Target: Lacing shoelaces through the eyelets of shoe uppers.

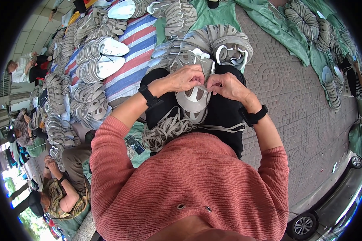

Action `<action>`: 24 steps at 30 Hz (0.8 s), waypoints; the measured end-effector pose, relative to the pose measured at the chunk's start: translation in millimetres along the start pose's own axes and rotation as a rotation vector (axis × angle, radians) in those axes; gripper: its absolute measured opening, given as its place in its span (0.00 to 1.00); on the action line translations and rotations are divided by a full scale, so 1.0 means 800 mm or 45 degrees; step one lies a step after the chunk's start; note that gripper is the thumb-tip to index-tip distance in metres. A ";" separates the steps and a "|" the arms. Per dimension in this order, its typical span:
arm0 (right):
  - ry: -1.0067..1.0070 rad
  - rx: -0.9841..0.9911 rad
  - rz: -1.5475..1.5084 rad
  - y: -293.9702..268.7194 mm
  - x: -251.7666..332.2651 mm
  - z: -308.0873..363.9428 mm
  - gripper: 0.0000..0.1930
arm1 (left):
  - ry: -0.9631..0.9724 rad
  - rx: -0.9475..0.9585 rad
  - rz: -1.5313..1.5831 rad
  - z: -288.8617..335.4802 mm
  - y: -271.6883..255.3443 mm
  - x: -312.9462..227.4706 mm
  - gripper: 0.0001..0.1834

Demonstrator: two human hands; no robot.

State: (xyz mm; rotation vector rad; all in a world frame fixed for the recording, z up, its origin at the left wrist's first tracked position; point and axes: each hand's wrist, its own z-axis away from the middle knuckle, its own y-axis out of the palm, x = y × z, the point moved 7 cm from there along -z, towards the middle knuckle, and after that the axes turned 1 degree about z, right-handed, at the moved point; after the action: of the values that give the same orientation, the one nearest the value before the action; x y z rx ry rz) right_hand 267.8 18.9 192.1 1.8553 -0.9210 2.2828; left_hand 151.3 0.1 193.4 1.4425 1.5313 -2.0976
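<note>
A grey-beige shoe upper (194,102) with mesh panels lies in my lap between my thighs. My left hand (187,78) is closed in a pinch at its upper edge, by the lacing area. Close beside it, my right hand (228,86) pinches with thumb and forefinger at the same edge; whatever thin thing is between those fingertips is too small to make out. Against my knees, just beyond the hands, rests another upper (193,58). A tangled bundle of grey shoelaces (167,130) sits on my left thigh, and loose lace strands (225,128) cross my right thigh.
Nested stacks of uppers (213,38) stand beyond my knees. More stacks (102,58) cover a striped sheet (132,50) at left. Green sheeting (277,30) lies on the patterned paving (285,104). Several people sit at left, one nearby (64,193). A car (330,213) stands at lower right.
</note>
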 end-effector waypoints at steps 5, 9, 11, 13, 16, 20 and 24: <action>-0.225 -0.262 0.739 0.000 0.013 0.004 0.04 | -0.083 0.020 0.062 -0.002 0.003 0.004 0.05; -0.430 -0.371 0.982 0.012 0.020 0.007 0.09 | -0.062 -0.014 -0.015 -0.005 0.005 0.004 0.05; -0.408 -0.408 1.027 0.021 0.018 0.006 0.09 | -0.084 -0.011 -0.057 -0.005 0.006 0.008 0.06; -0.220 -0.408 1.089 0.028 0.009 0.006 0.10 | -0.106 -0.032 -0.001 -0.005 0.004 0.008 0.06; -0.129 -0.327 0.863 0.023 -0.002 0.012 0.10 | -0.111 -0.024 0.026 -0.003 0.003 0.006 0.06; -0.090 -0.214 0.589 0.001 0.004 0.018 0.07 | -0.090 -0.044 0.050 -0.003 0.001 0.006 0.05; -0.204 -0.243 0.557 -0.004 0.019 0.014 0.10 | -0.052 -0.035 0.038 -0.004 0.003 0.008 0.04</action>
State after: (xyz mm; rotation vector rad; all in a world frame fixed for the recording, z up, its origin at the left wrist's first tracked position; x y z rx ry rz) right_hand 275.0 11.4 208.2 1.9257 -1.6500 2.1723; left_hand 151.2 4.0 186.9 1.3956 1.5084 -2.0676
